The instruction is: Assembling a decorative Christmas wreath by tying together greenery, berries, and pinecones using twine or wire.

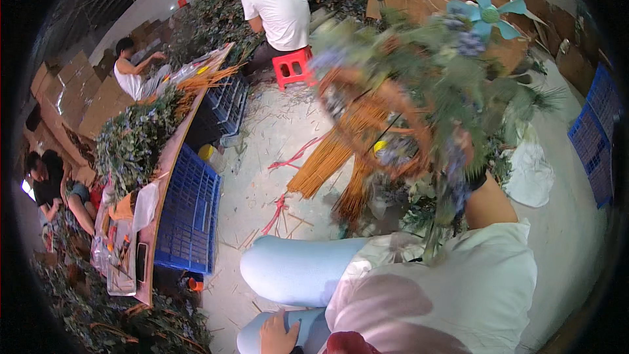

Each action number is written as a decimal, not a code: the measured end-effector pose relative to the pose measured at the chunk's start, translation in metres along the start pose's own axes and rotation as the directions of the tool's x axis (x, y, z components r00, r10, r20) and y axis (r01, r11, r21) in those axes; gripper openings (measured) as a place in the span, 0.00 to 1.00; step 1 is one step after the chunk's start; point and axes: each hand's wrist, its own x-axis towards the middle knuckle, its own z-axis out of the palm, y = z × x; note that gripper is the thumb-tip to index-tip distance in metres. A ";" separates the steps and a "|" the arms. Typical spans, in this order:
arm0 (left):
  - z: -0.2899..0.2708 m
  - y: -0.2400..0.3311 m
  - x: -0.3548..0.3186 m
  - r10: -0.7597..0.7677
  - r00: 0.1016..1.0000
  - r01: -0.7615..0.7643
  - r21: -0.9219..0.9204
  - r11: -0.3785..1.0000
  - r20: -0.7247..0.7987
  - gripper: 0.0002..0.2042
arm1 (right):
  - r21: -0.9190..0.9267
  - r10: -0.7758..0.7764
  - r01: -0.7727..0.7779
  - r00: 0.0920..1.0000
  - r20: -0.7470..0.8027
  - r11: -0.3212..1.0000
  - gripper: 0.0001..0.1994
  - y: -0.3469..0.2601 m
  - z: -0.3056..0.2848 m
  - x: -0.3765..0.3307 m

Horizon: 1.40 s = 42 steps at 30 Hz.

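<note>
While resting the left hand released and empty, with fingers splayed on the light blue trouser leg near six o'clock, seemingly managing the twig wreath with the right hand alone. Raised at two o'clock above the floor, loaded with greenery mostly toward three, and badly blurred, so likely in motion. Cannot tell the grasp there: lost behind greenery, beyond the bare forearm at half past three. Could tip or twist toward the leafy side if pinched at only one spot, from weight hung off-centre. Could also brush the turquoise fan between one and two o'clock if lifted higher, and get snagged or torn with blades running. Lowered carelessly, could scatter the stick bundles at the dial's centre, or catch on the red tie toward seven. Shaken hard, might shed the bluish clusters. For steadier control, bring over the idle left hand.
</note>
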 end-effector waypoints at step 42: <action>-0.043 -0.340 -0.312 -0.816 0.135 0.986 -0.007 0.168 -0.562 0.36 | 0.866 -0.622 0.476 -0.635 0.459 0.153 0.13 -0.361 0.313 -0.408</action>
